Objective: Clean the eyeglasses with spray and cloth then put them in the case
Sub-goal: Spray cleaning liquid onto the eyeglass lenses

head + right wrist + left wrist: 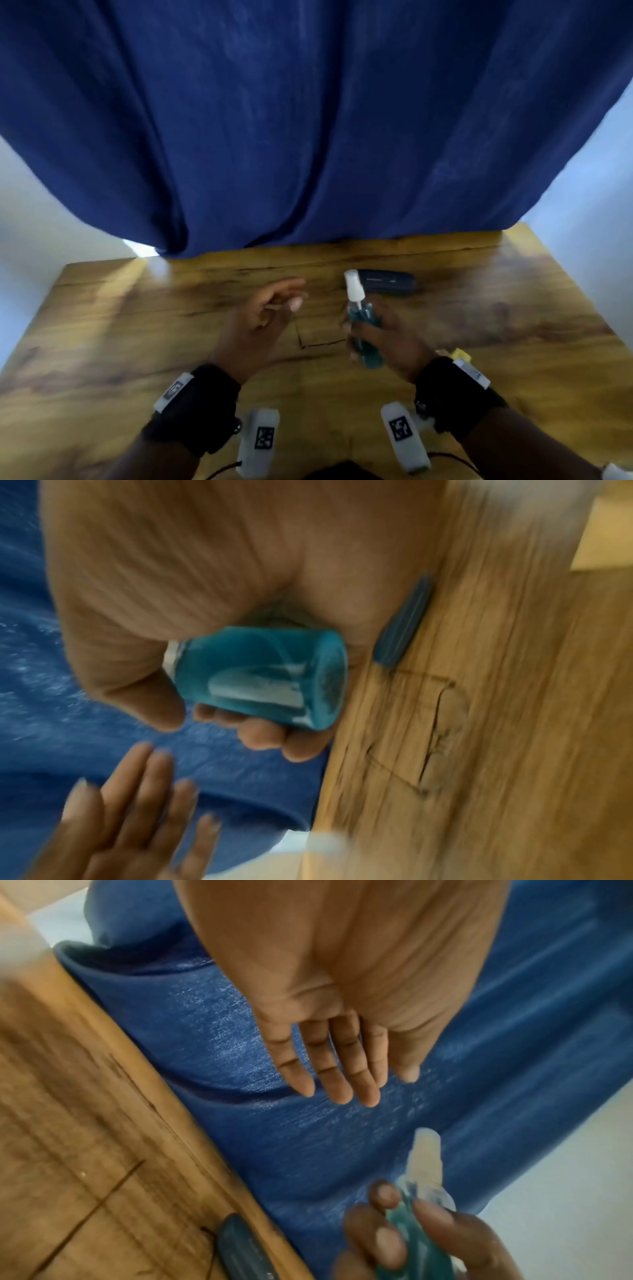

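Note:
My right hand grips a teal spray bottle with a white nozzle, held tilted above the table; in the right wrist view its fingers curl round the bottle. My left hand hovers just left of it, fingers straight and holding nothing. The thin-framed eyeglasses lie on the wood between the two hands, and they also show blurred in the right wrist view. A dark blue case lies closed beyond the bottle.
The wooden table ends at a blue curtain along its far edge. Something small and yellow peeks out beside my right wrist, mostly hidden. White walls flank both sides.

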The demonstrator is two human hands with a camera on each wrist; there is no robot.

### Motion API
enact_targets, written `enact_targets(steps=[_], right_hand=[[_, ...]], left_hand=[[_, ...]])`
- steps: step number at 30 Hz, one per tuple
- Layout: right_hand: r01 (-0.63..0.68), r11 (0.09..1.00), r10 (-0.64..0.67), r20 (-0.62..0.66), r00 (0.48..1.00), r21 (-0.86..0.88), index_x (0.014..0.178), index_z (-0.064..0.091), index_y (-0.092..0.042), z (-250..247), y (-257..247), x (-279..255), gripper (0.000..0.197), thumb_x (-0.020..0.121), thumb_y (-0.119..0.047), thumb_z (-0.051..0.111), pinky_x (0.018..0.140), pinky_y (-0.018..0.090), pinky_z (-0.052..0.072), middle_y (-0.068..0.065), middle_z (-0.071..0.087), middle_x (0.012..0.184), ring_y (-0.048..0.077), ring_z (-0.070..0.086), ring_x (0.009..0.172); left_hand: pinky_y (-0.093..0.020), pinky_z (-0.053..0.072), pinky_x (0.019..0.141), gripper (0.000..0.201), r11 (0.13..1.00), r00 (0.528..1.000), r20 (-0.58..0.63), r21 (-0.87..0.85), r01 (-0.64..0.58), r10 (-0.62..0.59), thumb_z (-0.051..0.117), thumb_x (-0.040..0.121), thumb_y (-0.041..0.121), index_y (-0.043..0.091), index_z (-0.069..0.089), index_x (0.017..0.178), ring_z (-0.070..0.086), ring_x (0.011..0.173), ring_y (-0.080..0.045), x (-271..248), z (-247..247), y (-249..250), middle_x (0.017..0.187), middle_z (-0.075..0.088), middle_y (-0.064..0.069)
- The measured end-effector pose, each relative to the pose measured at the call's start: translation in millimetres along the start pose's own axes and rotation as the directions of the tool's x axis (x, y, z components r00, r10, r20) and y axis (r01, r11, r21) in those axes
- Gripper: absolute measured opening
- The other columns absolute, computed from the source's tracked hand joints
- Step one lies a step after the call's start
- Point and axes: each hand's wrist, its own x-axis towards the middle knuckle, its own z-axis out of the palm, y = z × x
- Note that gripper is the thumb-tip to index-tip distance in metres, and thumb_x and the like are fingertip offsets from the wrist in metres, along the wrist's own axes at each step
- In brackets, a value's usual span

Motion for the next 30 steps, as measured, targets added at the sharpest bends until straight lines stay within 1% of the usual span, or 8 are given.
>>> enact_targets(steps=[4, 7, 10, 18, 22, 24, 26, 30], right_hand=[[-0.081, 0.995, 0.058, 0.343, 0.937, 0.055, 0.093, 0.058, -0.009, 61.0, -9.9, 16.3, 0.014, 0.095, -0.016, 0.069, 0.056, 0.033, 0.046, 0.008, 0.057, 0.073, 0.023, 0.054, 0.055], [-0.184, 0.980, 0.118, 0.522, 0.845, 0.075, 0.088, 0.059, -0.011, 88.2, -15.3, 25.7, 0.015, 0.097, -0.019, 0.068, 0.053, 0.031, 0.042, 0.007, 0.050, 0.067, 0.019, 0.050, 0.048], [-0.225, 0.972, 0.145, 0.571, 0.808, 0.072, 0.092, 0.057, -0.009, 103.3, -16.0, 32.5, 0.016, 0.097, -0.020, 0.068, 0.053, 0.032, 0.041, 0.008, 0.047, 0.065, 0.017, 0.049, 0.046], [-0.109, 0.992, 0.127, 0.387, 0.914, -0.068, 0.085, 0.064, -0.013, 123.3, -11.9, 47.3, 0.012, 0.094, -0.020, 0.069, 0.054, 0.030, 0.042, 0.007, 0.052, 0.064, 0.021, 0.047, 0.049], [-0.035, 0.971, 0.100, 0.264, 0.959, -0.238, 0.089, 0.057, -0.011, 104.3, 6.6, 47.8, 0.026, 0.090, -0.025, 0.079, 0.052, 0.032, 0.046, 0.012, 0.056, 0.067, 0.020, 0.052, 0.049], [-0.065, 0.966, 0.116, 0.194, 0.974, -0.251, 0.087, 0.059, -0.017, 84.6, 21.0, 40.4, 0.033, 0.083, -0.039, 0.085, 0.056, 0.039, 0.046, 0.015, 0.061, 0.069, 0.024, 0.053, 0.051], [-0.097, 0.968, 0.127, 0.121, 0.984, -0.229, 0.084, 0.064, -0.026, 64.7, 31.2, 32.7, 0.038, 0.073, -0.054, 0.088, 0.058, 0.041, 0.047, 0.016, 0.064, 0.074, 0.027, 0.054, 0.055], [-0.052, 0.984, 0.063, 0.060, 0.996, -0.170, 0.082, 0.061, -0.017, 37.7, 33.4, 25.9, 0.034, 0.080, -0.041, 0.084, 0.059, 0.039, 0.048, 0.010, 0.060, 0.065, 0.024, 0.055, 0.055]], left_hand=[[-0.030, 0.053, 0.098, 0.055, 0.954, 0.992, 0.122, -0.301, -0.007, 0.045, 0.052, 0.100, 0.046, 0.020, 0.046, 0.148, 0.060, 0.131, -0.016, -12.1, -20.4, 5.6, 0.141, 0.064, 0.003], [-0.032, 0.055, 0.098, 0.043, 0.959, 0.981, 0.182, -0.282, -0.019, 0.073, 0.040, 0.104, 0.024, 0.017, 0.051, 0.145, 0.063, 0.129, -0.020, -22.2, -33.7, 3.6, 0.134, 0.069, -0.002], [-0.030, 0.058, 0.088, 0.035, 0.942, 0.979, 0.194, -0.335, 0.008, 0.060, 0.047, 0.104, 0.017, 0.017, 0.058, 0.138, 0.071, 0.115, -0.019, -29.1, -47.6, -5.1, 0.119, 0.076, -0.005], [-0.029, 0.058, 0.083, 0.022, 0.909, 0.997, 0.006, -0.413, -0.063, 0.072, 0.055, 0.101, 0.020, 0.015, 0.071, 0.116, 0.076, 0.097, -0.023, -22.4, -57.9, -20.4, 0.090, 0.075, -0.003], [-0.033, 0.057, 0.080, 0.019, 0.811, 0.925, -0.367, -0.568, -0.138, -0.100, 0.056, 0.100, 0.033, 0.019, 0.069, 0.100, 0.076, 0.082, -0.020, 0.9, -101.1, -7.7, 0.079, 0.071, 0.001], [-0.036, 0.056, 0.086, 0.026, 0.899, 0.895, -0.439, -0.421, -0.121, -0.085, 0.050, 0.103, 0.038, 0.019, 0.068, 0.105, 0.074, 0.091, -0.021, 14.1, -142.3, -11.6, 0.084, 0.073, 0.001], [-0.035, 0.053, 0.087, 0.025, 0.984, 0.927, -0.376, -0.163, -0.070, 0.004, 0.046, 0.107, 0.035, 0.022, 0.068, 0.112, 0.070, 0.097, -0.016, 20.6, -166.1, -26.4, 0.093, 0.075, 0.003], [-0.012, 0.046, 0.086, 0.018, 0.999, 0.962, -0.272, 0.030, 0.013, -0.004, 0.059, 0.102, 0.015, 0.004, 0.068, 0.114, 0.064, 0.097, 0.011, 18.4, -138.0, -69.6, 0.108, 0.074, 0.006]])
